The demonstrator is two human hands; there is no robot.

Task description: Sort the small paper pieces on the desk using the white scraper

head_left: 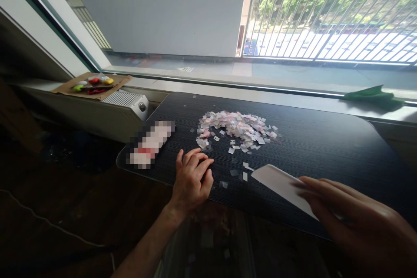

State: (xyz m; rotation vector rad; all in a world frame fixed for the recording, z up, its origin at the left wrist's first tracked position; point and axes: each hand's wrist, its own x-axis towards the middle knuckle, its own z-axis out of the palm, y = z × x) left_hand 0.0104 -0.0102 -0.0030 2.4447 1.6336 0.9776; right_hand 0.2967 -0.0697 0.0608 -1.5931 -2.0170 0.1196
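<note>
Small white and pinkish square scraps (239, 127) lie heaped on a dark wood-grain table (312, 139), some of them clear film. My left hand (192, 176) rests palm down near the table's front edge, its fingers bent and apart, with nothing seen in it. The palm side is hidden. In my right hand (352, 208) is a flat white sheet (280, 182) with a rounded corner, pinched between thumb and fingers and tilted. Its far corner is close to a few loose scraps (245, 176); whether they touch I cannot tell.
A blurred-out pale strip (151, 145) lies at the table's left end. Beyond it are a white radiator (125, 100) and cardboard (65, 84) with colourful items. Green material (374, 97) sits on the windowsill. Below the front edge, scraps (208, 239) show dimly. A cable (52, 223) crosses the floor.
</note>
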